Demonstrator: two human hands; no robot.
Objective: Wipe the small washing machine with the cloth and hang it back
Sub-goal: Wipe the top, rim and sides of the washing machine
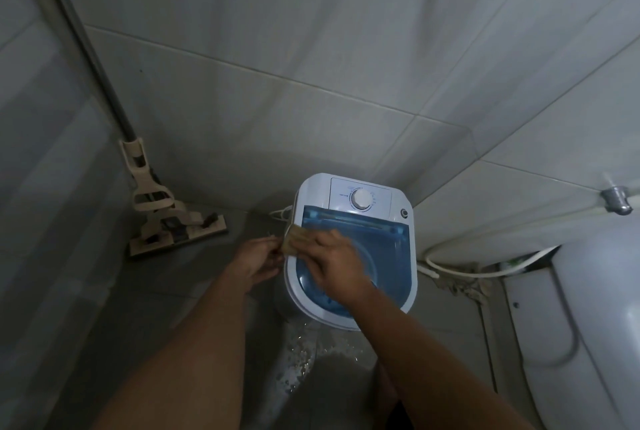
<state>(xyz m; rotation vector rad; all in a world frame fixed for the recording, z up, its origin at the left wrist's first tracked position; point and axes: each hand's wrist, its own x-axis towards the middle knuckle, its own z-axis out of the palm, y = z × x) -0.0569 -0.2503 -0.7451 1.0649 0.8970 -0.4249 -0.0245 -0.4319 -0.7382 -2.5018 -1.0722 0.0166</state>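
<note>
Down in the tiled corner, both hands work a tan cloth (293,238) on the small washing machine (353,249).
Right hand (334,263) lies fingers-flat over the cloth on the blue lid's left edge; left hand (256,261) pinches the cloth's hanging end beside the machine. Mop (173,221) leans left, hose (485,266) right.

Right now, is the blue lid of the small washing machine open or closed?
Closed. The blue lid lies flat within the white top of the washing machine, with the right hand resting on it.
</note>
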